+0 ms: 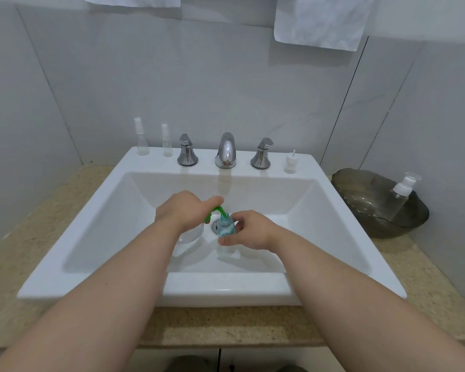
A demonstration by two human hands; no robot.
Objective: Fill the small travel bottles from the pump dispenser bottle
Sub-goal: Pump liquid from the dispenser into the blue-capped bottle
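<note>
In front of the faucet [226, 150], down in the basin of the white sink [51, 277], both hands meet close together. The left hand [180, 210] is curled over the green pump head [217, 209] of the pump bottle [189, 236], whose clear body stands on the basin floor under that hand and is mostly hidden by it. The green spout reaches toward the right hand [250, 229], and its tip sits at the mouth of the small travel bottle [226, 225]. The right hand pinches this little bottle between thumb and fingers and holds it upright, just beside the left hand. Blue-green liquid shows inside it. Behind the bottle, still straight in front of the faucet, lies the metal drain [214, 226]. On the sink's rim a chrome handle [187, 151] stands to the faucet's left and another handle [262, 154] to its right. Farther left of the faucet stand two clear, narrow spray bottles [142, 138], and farther right a small white pump cap [290, 162]. Well to the right of the faucet, off the sink on the speckled counter [226, 326], a dark glass bowl [387, 229] holds a tilted clear bottle [399, 200] with a white pump.
</note>
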